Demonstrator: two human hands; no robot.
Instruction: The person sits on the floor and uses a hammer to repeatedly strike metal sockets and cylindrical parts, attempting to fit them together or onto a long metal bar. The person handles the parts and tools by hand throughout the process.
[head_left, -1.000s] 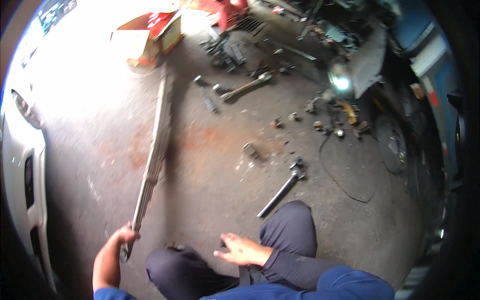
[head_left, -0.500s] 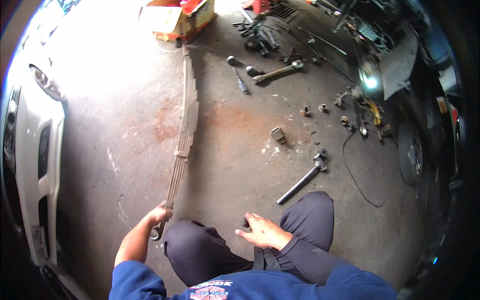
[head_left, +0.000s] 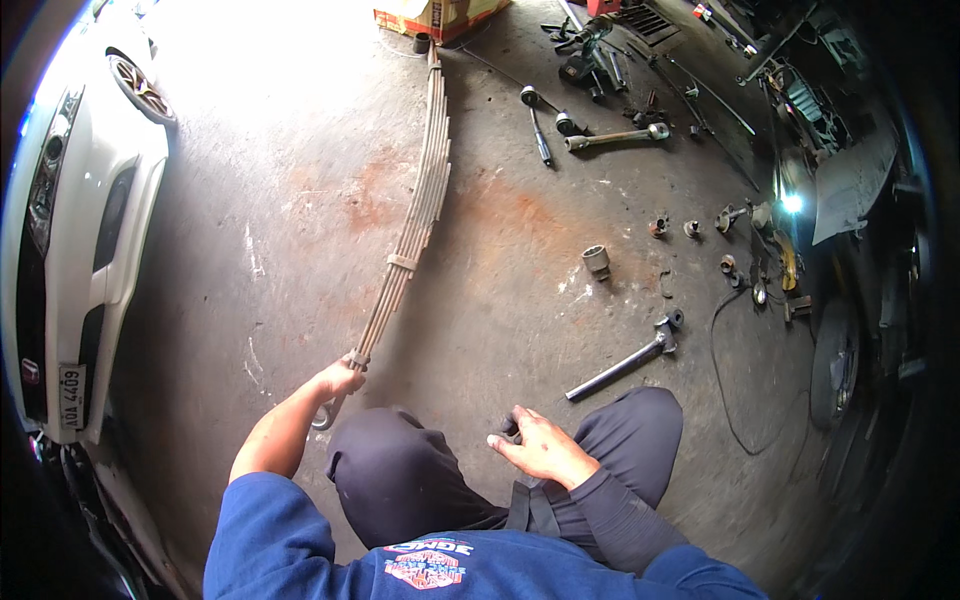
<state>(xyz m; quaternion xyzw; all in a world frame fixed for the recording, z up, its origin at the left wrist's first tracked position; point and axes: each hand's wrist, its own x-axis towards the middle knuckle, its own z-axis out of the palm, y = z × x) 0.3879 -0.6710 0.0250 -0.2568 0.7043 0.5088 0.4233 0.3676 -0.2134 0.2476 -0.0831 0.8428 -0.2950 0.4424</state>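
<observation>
A long leaf spring pack (head_left: 412, 215) stretches across the floor ahead of me, its metal strips bound by clamps. My left hand (head_left: 338, 382) is closed around its near end, just behind a clamp; the curled eye (head_left: 322, 416) shows below my fingers. Over my right thigh, my right hand (head_left: 545, 448) grips a small dark cylindrical piece (head_left: 510, 428) between thumb and fingers; its exact kind is unclear. On the floor beyond my right knee lies a steel bar with a jointed head (head_left: 625, 366). A large socket (head_left: 596, 262) stands farther off.
A white car (head_left: 110, 250) lines the left side. At the far end are a cardboard box (head_left: 450, 18) and a dark ring (head_left: 421, 43). Wrenches (head_left: 615, 138) and a ratchet (head_left: 538, 130) lie ahead right. Small metal parts, a cable (head_left: 718, 385) and a wheel (head_left: 835, 365) are at right.
My view has shifted: floor items now appear farther right, and more of the white car shows. The left hand, still on the spring's end, sits higher in the picture. The right hand barely moved.
</observation>
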